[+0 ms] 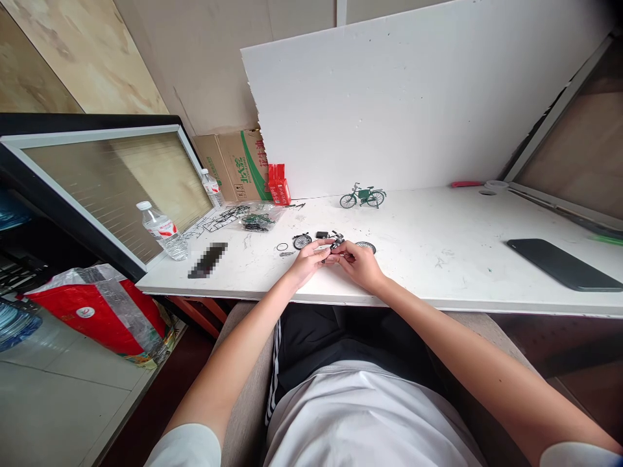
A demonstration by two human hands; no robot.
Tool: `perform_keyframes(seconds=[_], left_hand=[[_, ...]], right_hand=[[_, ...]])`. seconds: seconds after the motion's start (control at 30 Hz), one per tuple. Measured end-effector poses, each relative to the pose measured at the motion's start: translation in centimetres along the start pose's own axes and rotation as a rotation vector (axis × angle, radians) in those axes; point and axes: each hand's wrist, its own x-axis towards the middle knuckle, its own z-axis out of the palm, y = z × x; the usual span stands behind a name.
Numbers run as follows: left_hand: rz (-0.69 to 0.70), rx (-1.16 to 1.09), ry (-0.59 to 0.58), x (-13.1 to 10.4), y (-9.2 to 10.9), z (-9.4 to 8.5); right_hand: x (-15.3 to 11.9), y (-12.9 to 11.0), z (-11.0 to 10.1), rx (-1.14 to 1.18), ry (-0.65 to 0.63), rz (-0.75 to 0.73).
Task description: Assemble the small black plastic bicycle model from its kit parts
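Observation:
Close together above the white desk's front part, my left hand [309, 261] and my right hand [359, 263] both have their fingers closed on a small dark model bicycle part [337, 240]. Its upper end sticks up above the fingertips; the rest is hidden by them. Beyond the left hand lies a small black wheel assembly [302, 241], with a thin ring [282, 247] to its left. A black block-shaped piece [322, 235] is just behind the hands. Another spoked wheel [366, 247] lies partly behind the right hand. A finished-looking green model bicycle [363, 195] stands farther back.
Bagged model parts [257, 220] and part frames [226, 218] lie at the back left, before a carton [238, 165] and red boxes [279, 186]. A water bottle [163, 231] stands left. A dark phone-like slab [564, 264] lies right. The white desk [438, 259] ends near my lap.

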Motion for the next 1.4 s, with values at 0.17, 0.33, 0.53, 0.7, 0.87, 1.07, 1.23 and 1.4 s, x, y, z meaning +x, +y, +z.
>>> perform_keyframes(seconds=[0.17, 0.33, 0.53, 0.7, 0.87, 1.07, 1.23, 1.4], left_hand=[[-0.002, -0.013, 0.004, -0.01, 0.07, 0.09], [0.004, -0.009, 0.004, -0.03, 0.05, 0.09], [0.004, 0.004, -0.004, -0.02, 0.04, 0.02], [-0.001, 0.001, -0.003, 0.09, -0.05, -0.06], [0.0, 0.004, 0.001, 0.08, 0.02, 0.03], [-0.013, 0.006, 0.007, 0.02, 0.12, 0.12], [-0.018, 0.014, 0.009, 0.02, 0.17, 0.16], [-0.016, 0.02, 0.004, 0.01, 0.15, 0.15]], right_hand=[[0.0, 0.08, 0.04, -0.005, -0.012, 0.006], [0.02, 0.01, 0.01, 0.004, -0.017, 0.001], [0.04, -0.16, -0.05, 0.0, -0.031, -0.011], [0.07, -0.53, -0.12, -0.008, -0.023, -0.031], [0.1, -0.57, -0.09, -0.008, -0.03, -0.031], [0.07, -0.52, -0.06, -0.005, -0.03, -0.026], [0.05, -0.57, -0.1, 0.003, -0.035, -0.035], [0.12, -0.63, -0.14, -0.011, -0.047, -0.028]])
